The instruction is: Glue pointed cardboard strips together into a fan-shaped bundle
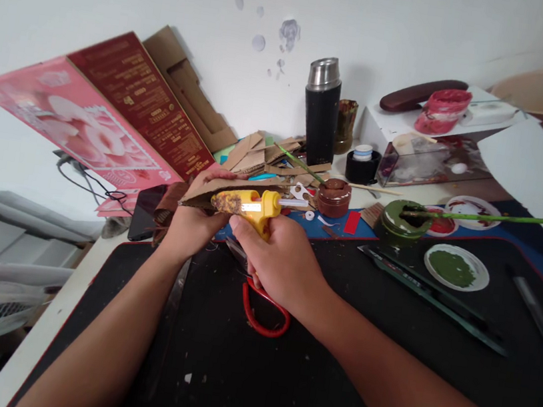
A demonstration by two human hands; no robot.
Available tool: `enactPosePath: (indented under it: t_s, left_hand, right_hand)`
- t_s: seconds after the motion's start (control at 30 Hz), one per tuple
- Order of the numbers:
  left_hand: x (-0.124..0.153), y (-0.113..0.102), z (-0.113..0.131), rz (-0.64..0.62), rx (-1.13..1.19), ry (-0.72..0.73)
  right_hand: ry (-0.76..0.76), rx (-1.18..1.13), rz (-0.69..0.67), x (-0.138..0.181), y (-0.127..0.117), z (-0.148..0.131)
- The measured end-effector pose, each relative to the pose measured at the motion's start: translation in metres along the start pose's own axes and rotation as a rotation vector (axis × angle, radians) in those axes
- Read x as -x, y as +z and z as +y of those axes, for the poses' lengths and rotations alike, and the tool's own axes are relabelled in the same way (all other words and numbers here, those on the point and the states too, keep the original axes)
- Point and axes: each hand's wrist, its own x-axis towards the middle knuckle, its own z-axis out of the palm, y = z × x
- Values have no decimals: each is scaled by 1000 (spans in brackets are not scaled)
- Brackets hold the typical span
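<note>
My right hand [288, 260] is wrapped round the handle of a yellow hot glue gun [251, 206]. A glue stick [292, 202] pokes out of its back end, and its nose points left. My left hand [196, 220] grips a piece of brown cardboard [226, 186], whose edge runs just above the glue gun. The nozzle tip is hidden by the cardboard and my left hand. Below my right hand, red-handled scissors [266, 310] lie on the black mat [227, 372], their blades partly covered by the hand.
Cardboard scraps [253, 154], a black thermos [321, 113], a brown paint jar [333, 199] and a green paint jar [404, 223] stand behind. A green-smeared lid [457, 268] and a dark green cutter [430, 296] lie right. A pink box [95, 125] leans at left.
</note>
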Motion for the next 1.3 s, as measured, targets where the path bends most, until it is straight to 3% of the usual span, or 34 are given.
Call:
enactPosePath:
  t_s: [0.93, 1.3]
  left_hand:
    - [0, 1, -6, 21, 14, -24]
    - [-2, 4, 3, 31, -15, -35]
  right_hand:
    - [-55, -53, -8, 3, 4, 3]
    - [-66, -66, -21, 3, 4, 3]
